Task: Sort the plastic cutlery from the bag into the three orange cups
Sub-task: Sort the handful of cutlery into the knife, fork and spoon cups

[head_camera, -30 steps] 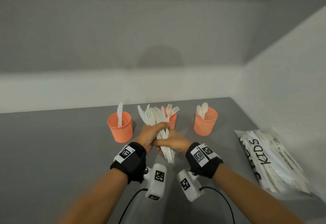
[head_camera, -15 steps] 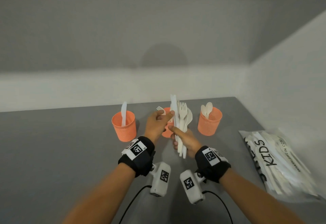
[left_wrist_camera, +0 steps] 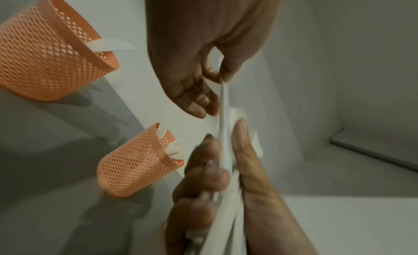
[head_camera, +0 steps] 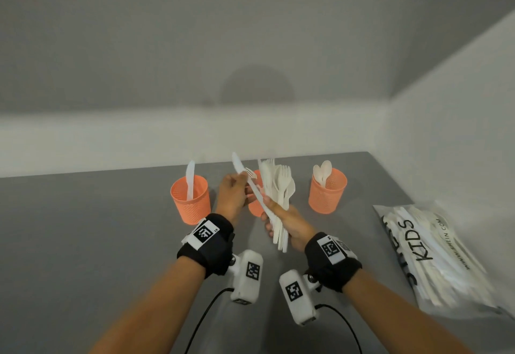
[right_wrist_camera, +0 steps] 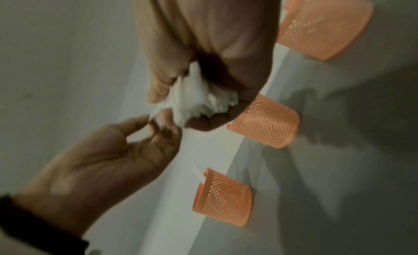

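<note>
Three orange mesh cups stand in a row at the back of the grey table. The left cup (head_camera: 191, 200) holds a knife, the right cup (head_camera: 327, 192) holds spoons, and the middle cup (head_camera: 254, 206), with a fork in it, is mostly hidden behind my hands. My right hand (head_camera: 271, 214) grips an upright bundle of white cutlery (head_camera: 278, 186) by the handles in front of the middle cup. My left hand (head_camera: 242, 183) pinches one white knife (head_camera: 239, 167) that leans left out of that bundle; the pinch shows on the knife (left_wrist_camera: 224, 97) in the left wrist view.
The clear cutlery bag (head_camera: 434, 256), printed KIDS, lies at the right edge of the table beside the white side wall. A white back wall runs behind the cups. Wrist cameras and their cables hang below both forearms.
My right hand has tipped the bundle upright. The left hand let go of the bundle, took one knife by its blade end and drew it leftward, away from the rest.
</note>
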### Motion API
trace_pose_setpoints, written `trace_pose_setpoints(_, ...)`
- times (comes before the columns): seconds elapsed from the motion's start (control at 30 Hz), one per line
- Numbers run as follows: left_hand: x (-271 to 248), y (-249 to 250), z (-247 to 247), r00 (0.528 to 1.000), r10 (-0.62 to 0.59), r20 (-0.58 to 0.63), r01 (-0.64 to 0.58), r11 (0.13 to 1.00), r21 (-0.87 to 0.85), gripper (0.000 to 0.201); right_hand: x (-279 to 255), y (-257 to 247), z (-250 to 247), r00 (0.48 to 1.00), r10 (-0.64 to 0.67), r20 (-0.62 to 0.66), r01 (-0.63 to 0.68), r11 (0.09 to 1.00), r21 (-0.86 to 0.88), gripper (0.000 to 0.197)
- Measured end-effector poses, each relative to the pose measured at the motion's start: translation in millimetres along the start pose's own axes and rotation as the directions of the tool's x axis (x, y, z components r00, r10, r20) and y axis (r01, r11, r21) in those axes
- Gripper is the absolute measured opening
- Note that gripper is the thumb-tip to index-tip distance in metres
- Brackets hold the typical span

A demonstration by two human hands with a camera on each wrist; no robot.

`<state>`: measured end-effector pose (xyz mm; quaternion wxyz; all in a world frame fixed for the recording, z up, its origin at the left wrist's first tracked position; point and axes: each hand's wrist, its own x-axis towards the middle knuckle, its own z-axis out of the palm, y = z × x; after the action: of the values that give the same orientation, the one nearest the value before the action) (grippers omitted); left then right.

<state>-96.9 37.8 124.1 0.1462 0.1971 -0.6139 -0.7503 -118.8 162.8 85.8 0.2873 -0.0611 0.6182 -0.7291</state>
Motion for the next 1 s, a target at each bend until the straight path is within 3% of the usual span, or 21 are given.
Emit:
trace_pose_setpoints(0.1, 7.7, 10.5, -7.3, 0.996, 0.027, -0.09, -0.04, 0.989, -0.145, 0.024, 1.8, -0.8, -5.4, 0.999, 0.024, -0.022, -0.022, 0.998, 0.063, 0.021)
trace_pose_setpoints(0.2, 20.7, 17.8, -12.5, 0.982, -0.035, -0.188, -0.024, 0.951, -0.307, 0.018, 3.8, -0.2, -8.0, 0.999, 0.032, -0.009, -0.032, 0.998, 0.047, 0.021)
trace_pose_setpoints(0.27, 20.8, 18.3, -12.6, 0.988, -0.032, -0.149, 0.009, 0.988, -0.155, 0.023, 4.0, -2.1, -7.8, 0.999, 0.036, 0.023, -0.037, 0.998, 0.042, 0.021)
trace_pose_setpoints(0.33, 12.3, 12.9, -5.2, 1.0, 0.0, -0.025, 0.002, 0.996, 0.086, 0.026, 5.3, -5.1, -7.0, 0.998, 0.032, 0.056, -0.034, 0.999, 0.034, 0.02)
trace_pose_setpoints(0.4, 3.0, 5.8, 2.6, 0.998, 0.011, 0.056, -0.02, 0.984, 0.176, 0.023, 6.5, -6.8, -3.5, 0.996, 0.027, 0.08, -0.028, 1.0, 0.014, 0.019)
trace_pose_setpoints(0.57, 8.9, -7.5, 11.0, 0.999, -0.036, -0.011, 0.037, 0.991, 0.132, 0.023, 14.0, -2.8, 1.8, 0.998, -0.002, 0.059, 0.009, 0.993, -0.115, 0.023)
trace_pose_setpoints(0.7, 16.3, -13.1, 5.5, 0.997, -0.016, -0.07, 0.027, 0.987, 0.157, 0.027, 19.0, 1.8, 1.1, 1.0, -0.022, -0.005, 0.021, 0.994, -0.106, 0.026)
trace_pose_setpoints(0.87, 29.1, -9.1, -14.9, 0.978, 0.008, -0.211, -0.005, 1.0, 0.018, 0.016, 23.2, 2.2, -5.2, 0.998, -0.005, -0.07, 0.0, 0.997, -0.074, 0.022)
trace_pose_setpoints(0.93, 29.4, -5.2, -23.0, 0.993, 0.004, -0.117, -0.002, 1.0, 0.014, 0.014, 22.9, -1.6, -9.4, 1.0, 0.022, -0.022, -0.023, 0.998, -0.053, 0.02)
trace_pose_setpoints(1.0, 27.0, -4.9, -26.5, 0.996, -0.014, 0.085, 0.002, 0.991, 0.131, 0.024, 21.7, -5.7, -9.3, 0.993, 0.066, 0.092, -0.066, 0.998, -0.006, 0.014)
